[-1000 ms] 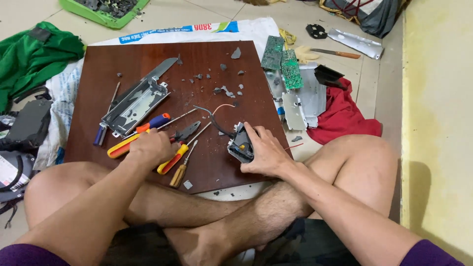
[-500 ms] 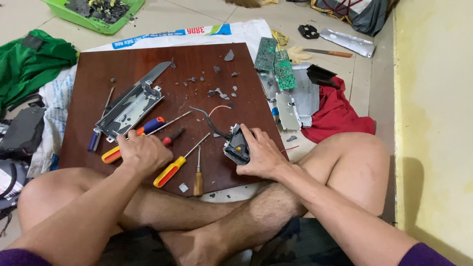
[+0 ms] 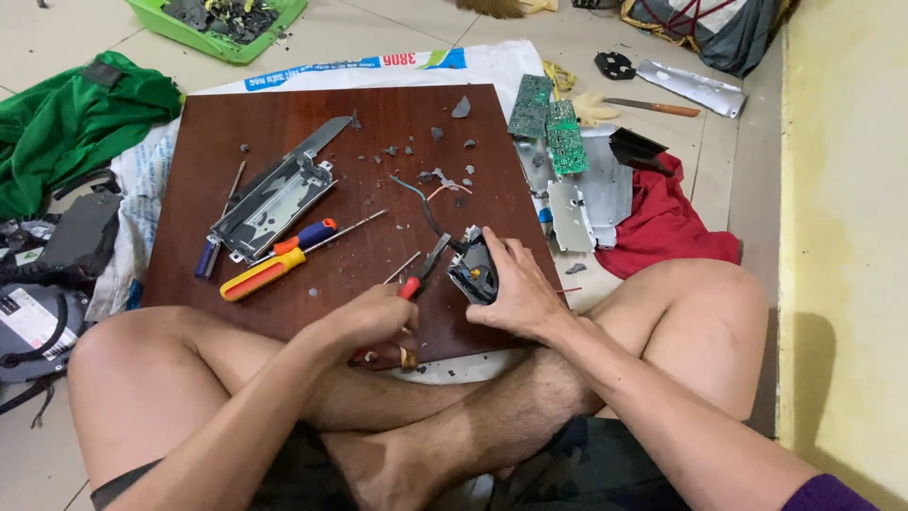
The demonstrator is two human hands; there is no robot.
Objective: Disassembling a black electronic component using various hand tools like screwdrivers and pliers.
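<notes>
My left hand (image 3: 371,317) grips red-handled pliers (image 3: 424,270) whose dark jaws point up to the right, toward a small grey electronic part (image 3: 473,270). My right hand (image 3: 518,293) holds that part down on the brown wooden board (image 3: 284,123), fingers curled over its right side. Thin grey and orange wires (image 3: 430,199) trail from the part toward the board's middle. A wooden tool handle (image 3: 407,358) pokes out under my left hand.
On the board's left lie a metal bracket (image 3: 274,199), a yellow-and-red screwdriver (image 3: 260,274), an orange-and-blue one (image 3: 307,235) and small debris. Green circuit boards (image 3: 549,118), metal plates and a red cloth (image 3: 662,222) lie right. Green cloth (image 3: 76,118) and a green tray (image 3: 227,24) lie far left.
My left hand left the screwdrivers, picked up the red-handled pliers and moved right to the grey part. My right hand has stayed on the part.
</notes>
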